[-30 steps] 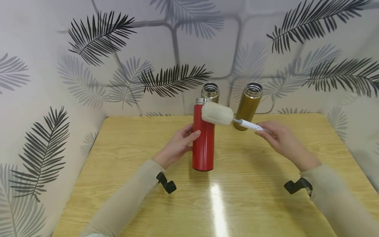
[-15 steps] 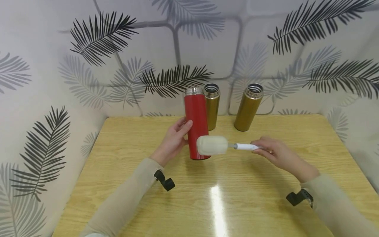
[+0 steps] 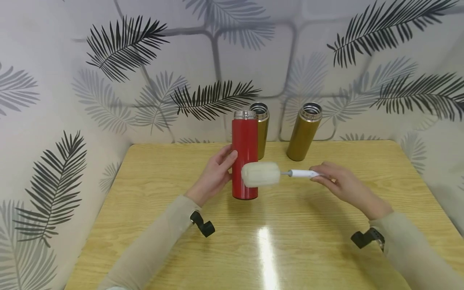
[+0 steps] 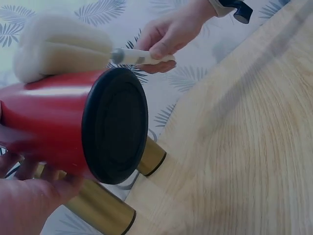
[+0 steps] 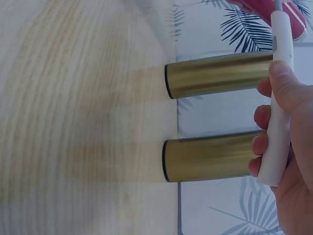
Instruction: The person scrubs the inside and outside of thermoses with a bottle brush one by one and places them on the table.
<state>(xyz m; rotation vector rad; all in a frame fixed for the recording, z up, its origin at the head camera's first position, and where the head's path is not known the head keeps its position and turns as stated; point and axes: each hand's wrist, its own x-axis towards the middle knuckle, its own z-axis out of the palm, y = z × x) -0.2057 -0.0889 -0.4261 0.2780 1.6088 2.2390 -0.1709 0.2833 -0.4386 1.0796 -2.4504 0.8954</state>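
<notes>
A glossy, cylindrical red flask [image 3: 244, 141] is gripped above the wood-grained counter [image 3: 163, 173] by the left hand [image 3: 215, 171]. Just beside its wall, a pale, grooved sponge brush [image 3: 262, 174] is clasped in the right hand [image 3: 338, 179]. Behind, two metallic gold flasks [image 3: 303, 137] are stood upright.

Bright glare streak on table [image 3: 268, 249]; soft shadows.

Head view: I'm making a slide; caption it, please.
Left hand holds a red bottle, right hand a sponge brush before it; two lidless gold bottles stand behind.
</notes>
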